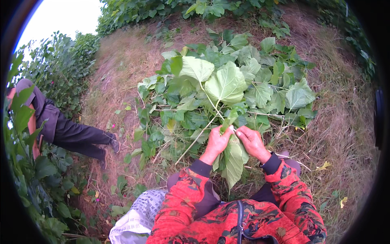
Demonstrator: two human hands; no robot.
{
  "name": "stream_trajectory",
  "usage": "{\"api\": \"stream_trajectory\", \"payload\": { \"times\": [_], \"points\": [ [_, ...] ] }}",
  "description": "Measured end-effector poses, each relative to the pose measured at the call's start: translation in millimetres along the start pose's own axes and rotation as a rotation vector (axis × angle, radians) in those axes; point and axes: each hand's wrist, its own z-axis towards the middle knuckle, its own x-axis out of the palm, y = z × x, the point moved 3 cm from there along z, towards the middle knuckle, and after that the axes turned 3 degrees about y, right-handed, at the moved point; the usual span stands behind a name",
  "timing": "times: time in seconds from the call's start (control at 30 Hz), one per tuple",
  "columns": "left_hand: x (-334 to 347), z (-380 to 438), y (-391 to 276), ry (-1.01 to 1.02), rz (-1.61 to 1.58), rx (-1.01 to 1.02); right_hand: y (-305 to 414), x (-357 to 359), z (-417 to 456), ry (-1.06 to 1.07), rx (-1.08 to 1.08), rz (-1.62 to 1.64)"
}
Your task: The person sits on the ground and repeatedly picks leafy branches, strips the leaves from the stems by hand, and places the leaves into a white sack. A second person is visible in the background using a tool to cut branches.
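Note:
My left hand (218,141) and my right hand (252,143) are close together in front of me, thumbs and fingers closed on a leafy branch. Its pale stem (210,99) runs up and away from my grip, bearing broad light-green leaves (226,84) with their veins showing. More leaves (234,163) hang down between my wrists. Just beyond my hands lies a wide heap of cut leafy branches (263,94) on the ground. My fingers partly hide the place where the stem is gripped.
A white woven sack (138,213) with printed writing stands beside me at the lower left. Another person (58,122) bends into the bushes (64,67) at left. Dry grass (338,122) covers the ground at right. Green shrubs (146,10) border the far side.

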Motion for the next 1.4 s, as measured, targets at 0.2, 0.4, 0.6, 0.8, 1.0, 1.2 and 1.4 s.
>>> {"api": "stream_trajectory", "payload": {
  "times": [0.2, 0.4, 0.6, 0.8, 1.0, 1.2, 1.4],
  "points": [
    [-2, -17, 13, -0.027, 0.108, 0.152, 4, 11, 14, 0.016, -0.056, 0.060],
    [-102, -120, -101, -0.220, -0.021, 0.129, -18, 17, 27, 0.052, -0.031, 0.066],
    [-198, -340, -212, -0.867, 0.394, -0.012, -31, 21, 28, 0.104, -0.042, -0.008],
    [-181, -541, -142, -1.407, 1.107, -0.009, -30, 29, 31, 0.155, -0.098, 0.021],
    [-173, -591, 130, -0.506, 0.772, -1.087, -39, 31, 27, 0.186, -0.102, -0.037],
    [-232, -540, 53, -0.814, 0.973, -1.008, -34, 16, 18, 0.137, -0.104, 0.027],
    [-218, -513, -10, -0.734, 0.943, -0.974, -4, 12, 9, 0.084, -0.236, -0.139]
  ]
}}
